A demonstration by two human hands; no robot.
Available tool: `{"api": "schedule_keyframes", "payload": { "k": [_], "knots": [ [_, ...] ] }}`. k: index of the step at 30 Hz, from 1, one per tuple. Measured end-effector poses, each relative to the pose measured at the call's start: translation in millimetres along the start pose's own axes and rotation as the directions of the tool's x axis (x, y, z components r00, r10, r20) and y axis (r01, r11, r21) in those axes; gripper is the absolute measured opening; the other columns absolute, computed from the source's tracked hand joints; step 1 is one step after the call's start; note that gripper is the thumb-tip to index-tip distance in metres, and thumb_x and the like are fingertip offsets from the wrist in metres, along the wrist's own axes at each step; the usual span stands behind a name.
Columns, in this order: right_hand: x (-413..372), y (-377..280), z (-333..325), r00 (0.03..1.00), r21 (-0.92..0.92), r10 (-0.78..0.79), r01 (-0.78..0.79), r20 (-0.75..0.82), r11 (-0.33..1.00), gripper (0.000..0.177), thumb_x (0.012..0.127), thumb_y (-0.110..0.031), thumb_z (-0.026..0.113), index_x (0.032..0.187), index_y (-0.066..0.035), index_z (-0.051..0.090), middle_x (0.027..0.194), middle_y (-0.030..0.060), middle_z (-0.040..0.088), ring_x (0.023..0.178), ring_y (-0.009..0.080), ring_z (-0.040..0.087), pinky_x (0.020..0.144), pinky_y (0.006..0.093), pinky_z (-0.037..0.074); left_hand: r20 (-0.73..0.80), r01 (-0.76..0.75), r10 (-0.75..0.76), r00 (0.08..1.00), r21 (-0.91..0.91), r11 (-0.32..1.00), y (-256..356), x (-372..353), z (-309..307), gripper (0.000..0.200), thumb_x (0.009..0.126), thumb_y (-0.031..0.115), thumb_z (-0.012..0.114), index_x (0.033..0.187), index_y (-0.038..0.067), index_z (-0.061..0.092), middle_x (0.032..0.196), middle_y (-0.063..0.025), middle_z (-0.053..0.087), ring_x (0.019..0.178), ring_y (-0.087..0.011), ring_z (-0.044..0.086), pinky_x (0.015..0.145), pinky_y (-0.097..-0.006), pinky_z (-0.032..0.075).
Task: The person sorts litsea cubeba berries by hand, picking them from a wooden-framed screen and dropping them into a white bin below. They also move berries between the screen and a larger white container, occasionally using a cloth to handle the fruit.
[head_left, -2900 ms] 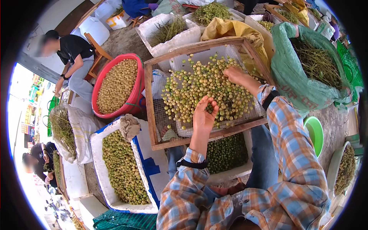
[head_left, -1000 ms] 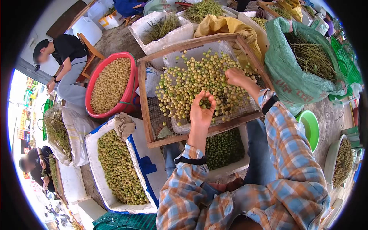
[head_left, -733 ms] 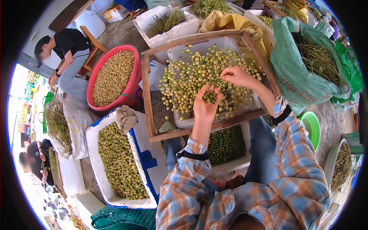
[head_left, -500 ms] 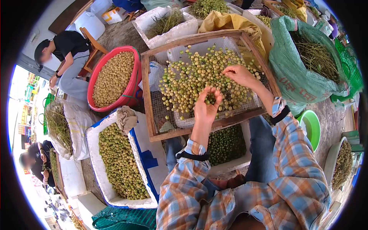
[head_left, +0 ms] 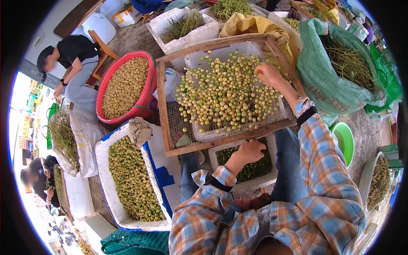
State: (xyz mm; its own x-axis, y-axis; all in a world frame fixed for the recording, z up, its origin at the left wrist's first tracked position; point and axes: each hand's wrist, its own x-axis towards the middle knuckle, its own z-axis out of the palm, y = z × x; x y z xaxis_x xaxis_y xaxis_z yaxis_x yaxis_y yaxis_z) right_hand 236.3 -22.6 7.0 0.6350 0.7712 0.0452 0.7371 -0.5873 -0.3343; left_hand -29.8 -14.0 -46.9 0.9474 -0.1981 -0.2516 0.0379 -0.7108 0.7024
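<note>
1. The right hand point(head_left: 268, 74) is resting on the small round yellow-green fruits point(head_left: 225, 91) near the far right corner of the wooden-framed wire-mesh sieve tray point(head_left: 162, 106). Its fingers are bending down among the fruits and hiding their tips, so I cannot tell whether they are pinching one.
2. The left hand point(head_left: 251, 151), well apart from the right, is hovering just past the tray's near edge, over the white foam box point(head_left: 255, 183) of darker green fruits. Its fingers are curling together with the back facing up, so the palm is hidden and whether it is gripping anything cannot be told.
3. The tray is covering most of that box, so only the near part is showing.
4. A round red plastic basin point(head_left: 148, 95) of paler fruits is sitting just left of the tray.
5. A pale bowl of fruits point(head_left: 378, 182) at the far right is being cut off by the dark round border.
</note>
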Motion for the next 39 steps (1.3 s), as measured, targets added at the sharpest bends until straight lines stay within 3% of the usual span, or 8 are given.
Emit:
{"api": "schedule_keyframes", "payload": {
  "k": [2,5,17,19,27,34,36,39],
  "knots": [
    [-1,-16,-3,0.955,0.366,-0.166,0.067,0.247,0.928,0.013,0.079,-0.011,0.056,0.086,-0.001,0.056,0.082,0.0133,0.055,0.08,0.0269,0.054,0.07,0.0368,0.042,0.021,-0.024,0.025,0.999,-0.069,0.997,15,-5,-16,0.03,0.077,0.021,0.056,0.103,0.004,0.056,0.1,-0.016,0.058,0.092,-0.0317,0.055,0.082,-0.0421,0.041],
    [-7,-38,19,0.931,0.037,-0.008,-0.006,0.366,0.999,0.016,0.079,-0.015,0.057,0.082,0.001,0.055,0.073,0.0137,0.053,0.073,0.0262,0.053,0.067,0.0371,0.042,-0.008,-0.076,0.076,0.997,-0.189,0.979,24,-4,-32,0.03,0.078,0.019,0.056,0.103,0.003,0.055,0.095,-0.0163,0.06,0.086,-0.0302,0.058,0.076,-0.039,0.044],
    [9,-14,16,0.997,0.401,-0.056,0.027,0.062,0.916,0.009,0.075,-0.003,0.051,0.067,-0.001,0.046,0.066,0.0098,0.052,0.059,0.0224,0.049,0.057,0.0351,0.039,-0.498,-0.156,-0.069,0.864,-0.396,0.905,15,-7,-73,0.023,0.077,0.011,0.056,0.097,0.0,0.055,0.074,-0.015,0.059,0.067,-0.0258,0.059,0.062,-0.0328,0.046],
    [18,-18,31,0.952,0.271,-0.305,0.287,0.025,0.919,0.005,0.073,0.001,0.05,0.069,0.0,0.048,0.069,0.011,0.054,0.063,0.0255,0.053,0.058,0.037,0.041,-0.458,-0.101,-0.121,0.881,-0.431,0.897,15,-6,-75,0.025,0.08,0.014,0.055,0.102,0.003,0.055,0.084,-0.012,0.062,0.068,-0.0178,0.057,0.065,-0.0285,0.046],
    [22,-30,35,0.921,-0.118,-0.165,0.219,0.353,0.969,0.014,0.073,-0.007,0.056,0.085,0.0,0.055,0.083,0.014,0.053,0.082,0.0298,0.051,0.071,0.0429,0.039,-0.459,-0.094,-0.089,0.884,-0.36,0.928,11,-2,-71,0.024,0.079,0.011,0.054,0.101,0.002,0.055,0.087,-0.0133,0.062,0.071,-0.0209,0.059,0.065,-0.0305,0.047],
    [-6,-17,-1,0.913,0.593,-0.003,-0.262,0.407,0.761,0.009,0.08,-0.012,0.054,0.084,-0.004,0.053,0.077,0.0032,0.058,0.057,0.0066,0.053,0.044,0.0207,0.044,-0.606,-0.093,-0.212,0.766,-0.431,0.897,2,-2,-72,0.022,0.079,0.013,0.056,0.097,0.001,0.055,0.077,-0.0122,0.06,0.067,-0.0211,0.059,0.062,-0.0319,0.047],
    [-20,-20,-16,0.894,0.827,-0.058,-0.385,0.444,0.409,0.01,0.082,-0.013,0.054,0.087,-0.005,0.051,0.077,0.0028,0.058,0.059,0.005,0.053,0.046,0.0195,0.046,-0.616,-0.194,-0.241,0.75,-0.554,0.81,-3,-2,-77,0.025,0.082,0.017,0.056,0.102,0.002,0.053,0.084,-0.0088,0.059,0.072,-0.0164,0.058,0.063,-0.03,0.048],
    [-41,-44,-30,0.863,0.817,-0.148,-0.383,0.483,0.432,0.01,0.083,-0.013,0.053,0.089,-0.005,0.049,0.076,0.0025,0.057,0.059,0.005,0.053,0.047,0.0195,0.047,-0.341,-0.409,-0.514,0.787,-0.912,-0.022,-8,-2,-87,0.035,0.087,0.022,0.05,0.116,0.003,0.044,0.108,-0.0114,0.05,0.093,-0.0211,0.053,0.077,-0.0352,0.049]
  ]
}}
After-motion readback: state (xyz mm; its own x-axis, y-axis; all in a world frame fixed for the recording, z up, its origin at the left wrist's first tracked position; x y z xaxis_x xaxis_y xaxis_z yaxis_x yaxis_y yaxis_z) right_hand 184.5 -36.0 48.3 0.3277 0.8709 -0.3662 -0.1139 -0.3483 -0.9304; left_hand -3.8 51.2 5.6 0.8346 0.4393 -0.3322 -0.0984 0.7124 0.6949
